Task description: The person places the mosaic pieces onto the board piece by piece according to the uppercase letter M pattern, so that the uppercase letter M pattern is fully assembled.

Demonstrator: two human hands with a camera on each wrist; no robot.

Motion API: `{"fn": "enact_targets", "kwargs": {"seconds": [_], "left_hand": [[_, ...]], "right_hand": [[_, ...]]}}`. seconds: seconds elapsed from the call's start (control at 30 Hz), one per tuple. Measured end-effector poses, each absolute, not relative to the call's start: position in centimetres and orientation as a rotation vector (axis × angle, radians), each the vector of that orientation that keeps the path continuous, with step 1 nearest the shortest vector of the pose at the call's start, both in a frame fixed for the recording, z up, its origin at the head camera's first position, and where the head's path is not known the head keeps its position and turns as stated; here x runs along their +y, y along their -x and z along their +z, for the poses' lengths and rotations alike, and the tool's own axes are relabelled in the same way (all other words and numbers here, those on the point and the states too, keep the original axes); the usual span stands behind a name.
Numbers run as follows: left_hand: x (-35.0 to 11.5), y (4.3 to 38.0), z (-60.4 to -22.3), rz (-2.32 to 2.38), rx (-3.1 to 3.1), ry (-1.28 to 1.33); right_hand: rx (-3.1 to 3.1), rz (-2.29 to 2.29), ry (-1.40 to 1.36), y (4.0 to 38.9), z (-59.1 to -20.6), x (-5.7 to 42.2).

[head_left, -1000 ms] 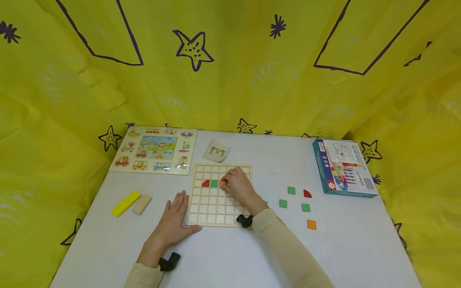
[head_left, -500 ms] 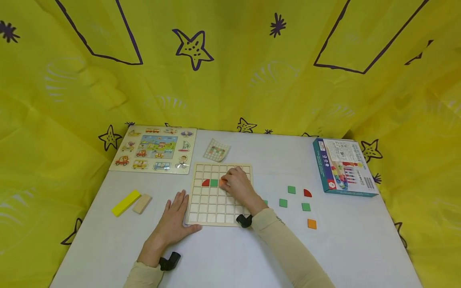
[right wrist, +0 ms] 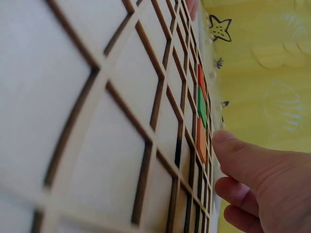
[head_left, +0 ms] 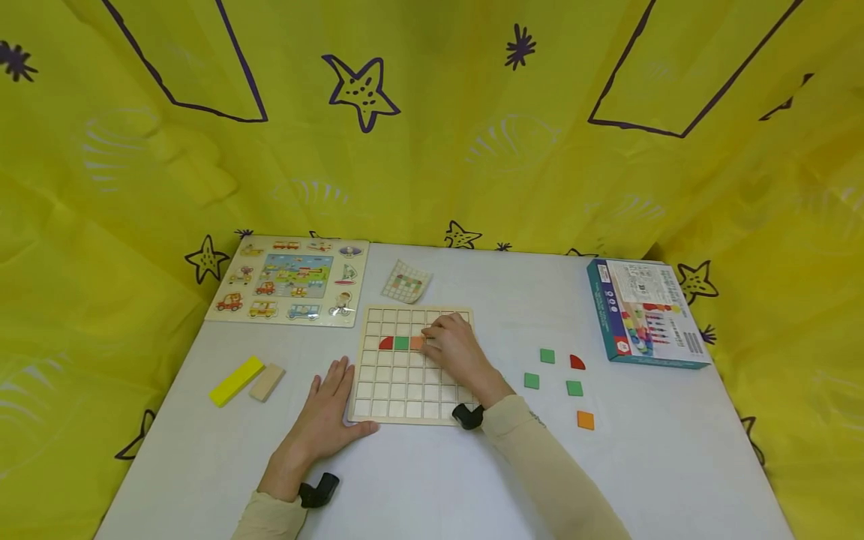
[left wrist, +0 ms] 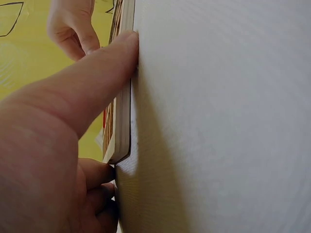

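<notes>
A wooden grid board [head_left: 390,391] lies mid-table. In one of its rows sit a red quarter-round tile [head_left: 386,343], a green square tile [head_left: 401,343] and an orange square tile [head_left: 416,343], side by side. My right hand [head_left: 460,354] hovers just right of the orange tile; in the right wrist view its thumb [right wrist: 238,153] looks apart from that tile, and I see nothing held. My left hand [head_left: 322,420] lies flat at the board's lower left corner, fingers along the left side. Its thumb [left wrist: 92,80] touches the front edge in the left wrist view.
Loose green tiles [head_left: 532,381], a red quarter-round [head_left: 577,361] and an orange square [head_left: 585,420] lie to the right. Behind are a pattern card [head_left: 398,291], a picture puzzle [head_left: 295,276] and a box [head_left: 648,315]. Yellow [head_left: 236,381] and plain [head_left: 267,382] blocks lie left.
My right hand has let go of the orange tile and shifted slightly right, showing more of it. A loose green tile is now hidden behind the right wrist. The left hand stays still.
</notes>
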State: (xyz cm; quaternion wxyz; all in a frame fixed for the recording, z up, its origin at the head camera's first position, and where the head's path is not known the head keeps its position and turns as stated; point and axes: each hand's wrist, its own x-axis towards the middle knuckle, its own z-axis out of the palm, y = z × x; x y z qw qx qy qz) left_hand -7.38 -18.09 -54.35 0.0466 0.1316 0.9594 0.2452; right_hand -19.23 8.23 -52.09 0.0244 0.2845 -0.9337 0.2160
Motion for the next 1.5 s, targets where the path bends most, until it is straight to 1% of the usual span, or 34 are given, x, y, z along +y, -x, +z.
{"fn": "enact_targets", "kwargs": {"seconds": [0.23,0.47,1.07,1.3,1.5], "left_hand": [[-18.2,7.5,-54.2,0.745,2.931,-0.395],[-18.2,7.4,-54.2,0.765,2.933,-0.404],[-18.2,7.5,-54.2,0.73,2.926,-0.399],[-18.1,7.3,-54.3,0.747,2.925,-0.405],[-18.1,7.3,-54.5,0.75,2.941,-0.413]], "right_hand": [[-2.904,0.743,-0.774,19.5,-51.5,11.0],[-2.911,0.711,-0.674,19.3,-51.2,13.8],[-2.96,0.831,-0.3,17.1,-51.4,23.6],[-3.01,0.786,-0.231,16.0,-52.1,25.5],[-2.981,0.738,-0.247,15.2,-52.5,26.4]]}}
